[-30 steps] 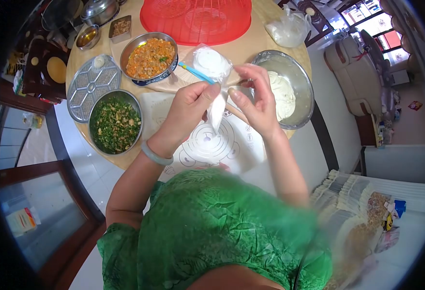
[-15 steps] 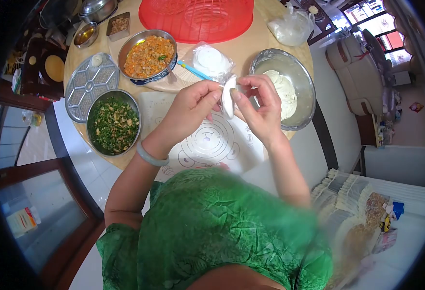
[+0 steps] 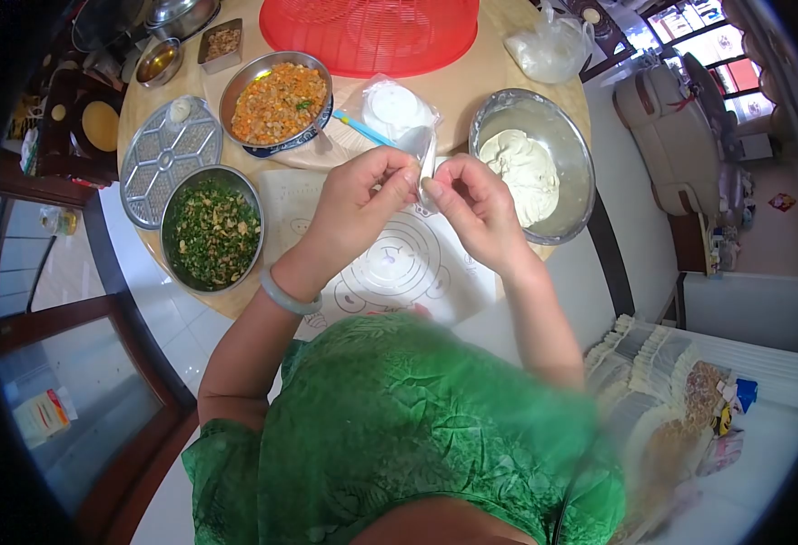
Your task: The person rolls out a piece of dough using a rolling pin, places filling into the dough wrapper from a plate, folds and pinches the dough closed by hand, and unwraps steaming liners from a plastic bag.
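Observation:
Both hands hold a thin white piece of dough (image 3: 428,163) between them, above the printed white mat (image 3: 390,263). My left hand (image 3: 367,195) pinches its left side with thumb and fingers; a pale bangle is on that wrist. My right hand (image 3: 482,211) pinches the right side, its thumb against the dough. Just behind the hands lie a blue-handled tool (image 3: 362,129) and a clear bag with white round pieces (image 3: 394,107). At the right is a metal bowl (image 3: 576,173) with a mass of white dough (image 3: 526,177).
A bowl of orange filling (image 3: 279,104) and a bowl of chopped greens (image 3: 213,233) stand at the left, near a segmented tray (image 3: 167,159). A red mesh cover (image 3: 371,36) is at the back, a tied plastic bag (image 3: 549,50) at the back right.
The dough piece, earlier hanging long and then held upright and folded, is now pinched from both sides. The fingers of my right hand have closed in, and the hands are nearer each other.

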`<state>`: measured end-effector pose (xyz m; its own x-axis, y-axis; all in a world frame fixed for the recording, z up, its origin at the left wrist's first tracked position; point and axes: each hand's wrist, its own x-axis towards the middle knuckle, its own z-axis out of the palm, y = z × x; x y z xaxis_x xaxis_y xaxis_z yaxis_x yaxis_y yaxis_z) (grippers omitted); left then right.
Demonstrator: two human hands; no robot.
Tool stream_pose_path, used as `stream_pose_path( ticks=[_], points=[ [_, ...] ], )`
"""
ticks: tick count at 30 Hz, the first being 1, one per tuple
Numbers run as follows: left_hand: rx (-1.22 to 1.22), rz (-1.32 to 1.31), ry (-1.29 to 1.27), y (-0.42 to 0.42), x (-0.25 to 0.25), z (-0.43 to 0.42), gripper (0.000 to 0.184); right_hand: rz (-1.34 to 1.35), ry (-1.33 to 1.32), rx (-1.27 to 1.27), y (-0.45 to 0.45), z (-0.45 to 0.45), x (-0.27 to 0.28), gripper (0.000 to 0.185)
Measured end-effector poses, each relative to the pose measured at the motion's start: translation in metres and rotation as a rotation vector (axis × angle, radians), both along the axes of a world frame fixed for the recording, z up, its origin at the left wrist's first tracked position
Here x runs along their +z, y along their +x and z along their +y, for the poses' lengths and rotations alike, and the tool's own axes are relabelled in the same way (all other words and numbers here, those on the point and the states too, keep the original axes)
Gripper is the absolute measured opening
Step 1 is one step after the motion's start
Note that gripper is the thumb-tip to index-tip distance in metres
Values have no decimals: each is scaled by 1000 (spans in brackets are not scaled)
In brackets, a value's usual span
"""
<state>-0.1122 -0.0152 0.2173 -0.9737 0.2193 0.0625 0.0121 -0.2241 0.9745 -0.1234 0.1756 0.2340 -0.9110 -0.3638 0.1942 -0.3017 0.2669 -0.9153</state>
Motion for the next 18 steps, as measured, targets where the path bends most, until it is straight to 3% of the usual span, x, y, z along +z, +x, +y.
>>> stream_pose_path(
  ticks=[5,11,18],
  points=[
    [28,28,5,-1,-2,3,11,-184,-113,-1,2,2,1,15],
    [74,172,-156,-4,-8,2,10,-36,143,-80,-1,-7,10,17],
    [74,175,-262,-12,-22,6,6,20,324,16,-15,-10,15,16]
  ],
)
